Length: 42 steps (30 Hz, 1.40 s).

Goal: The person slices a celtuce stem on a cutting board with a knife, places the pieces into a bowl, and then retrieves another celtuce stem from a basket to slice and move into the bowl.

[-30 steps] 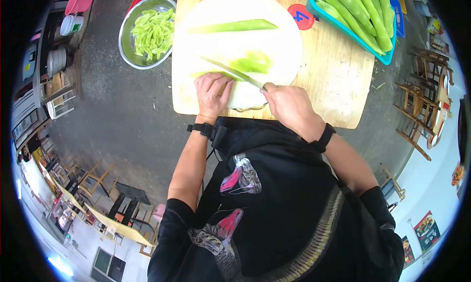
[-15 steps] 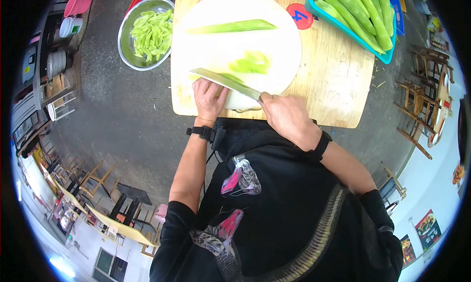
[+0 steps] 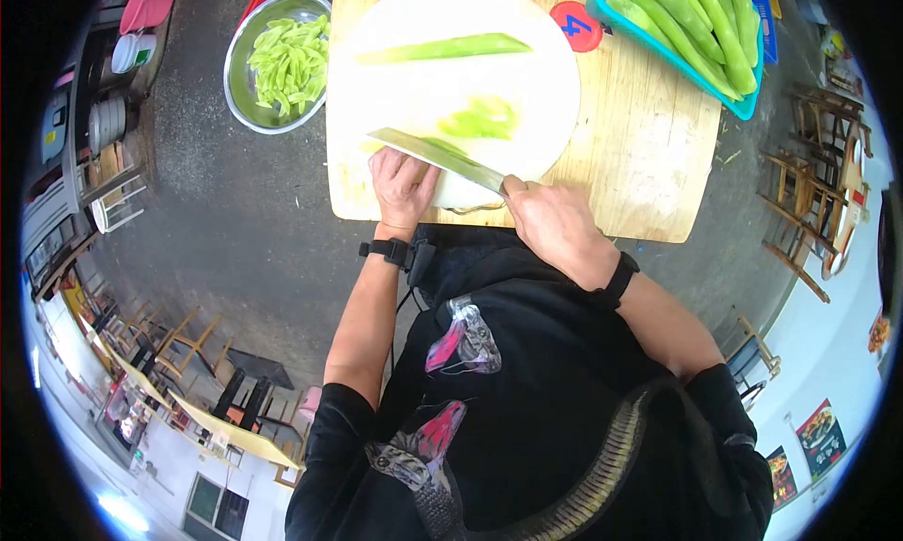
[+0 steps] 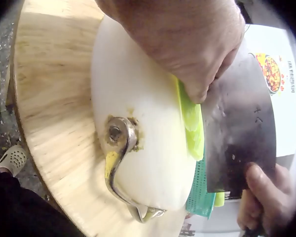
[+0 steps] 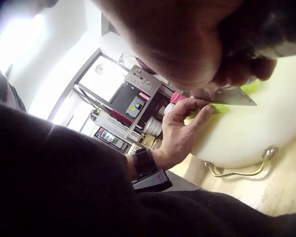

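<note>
A cleaver point(image 3: 442, 159) is gripped by its handle in the right hand point(image 3: 557, 223); its broad blade point(image 4: 240, 118) stands beside the left fingertips in the left wrist view. The left hand point(image 3: 403, 188) has curled fingers that hold a green bean pod point(image 4: 188, 118) down on the round white cutting board point(image 3: 395, 89). In the right wrist view, the left hand point(image 5: 180, 133) pinches the pod point(image 5: 218, 108) against the blade. Cut green pieces point(image 3: 480, 119) lie beyond the blade, and a long pod point(image 3: 447, 48) lies near the board's far side.
A metal bowl point(image 3: 241, 101) of sliced green pieces stands left of the wooden table point(image 3: 649, 165). At the far right is a teal basket point(image 3: 750, 106) of whole pods. A red tag point(image 3: 576, 26) lies beside the board, whose metal handle point(image 4: 119, 170) faces the person.
The cleaver and right hand have shifted slightly left and toward the person, bringing the blade closer over the left fingertips. The left hand has moved slightly and keeps its hold.
</note>
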Available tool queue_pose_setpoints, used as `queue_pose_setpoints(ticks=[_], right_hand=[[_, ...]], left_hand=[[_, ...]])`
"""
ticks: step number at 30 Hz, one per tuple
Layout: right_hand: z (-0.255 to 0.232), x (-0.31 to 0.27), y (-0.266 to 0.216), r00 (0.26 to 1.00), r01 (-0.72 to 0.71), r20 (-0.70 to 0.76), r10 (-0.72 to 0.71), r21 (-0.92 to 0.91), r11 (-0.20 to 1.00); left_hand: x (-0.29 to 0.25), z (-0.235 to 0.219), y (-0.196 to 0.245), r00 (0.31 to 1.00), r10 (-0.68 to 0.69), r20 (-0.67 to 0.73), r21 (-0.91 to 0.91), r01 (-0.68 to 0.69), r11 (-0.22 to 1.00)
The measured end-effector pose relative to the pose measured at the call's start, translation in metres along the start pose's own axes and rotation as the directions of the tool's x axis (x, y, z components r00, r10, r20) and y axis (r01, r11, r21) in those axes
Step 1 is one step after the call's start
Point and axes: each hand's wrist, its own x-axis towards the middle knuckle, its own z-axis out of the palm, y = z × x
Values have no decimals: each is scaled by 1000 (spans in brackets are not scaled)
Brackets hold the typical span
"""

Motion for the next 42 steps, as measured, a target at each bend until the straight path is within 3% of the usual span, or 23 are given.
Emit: queue_pose_setpoints(ticks=[11, 15, 21, 30, 42], right_hand=[[-3, -4, -1, 997, -46, 68, 46, -8, 999], [-1, 9, -3, 998, -21, 67, 21, 13, 1000], [20, 54, -9, 997, 53, -53, -49, 75, 996], [-19, 23, -6, 999, -14, -49, 20, 119, 993], [-11, 17, -9, 1000, 20, -11, -19, 62, 998]], left_hand=[[1, 1, 1, 999, -38, -11, -34, 38, 999], [1, 0, -1, 1000, 8, -30, -31, -9, 999], [8, 1, 6, 997, -3, -80, -58, -2, 998], [12, -7, 14, 999, 9, -46, 33, -8, 999], [3, -9, -5, 1000, 23, -11, 38, -23, 999]])
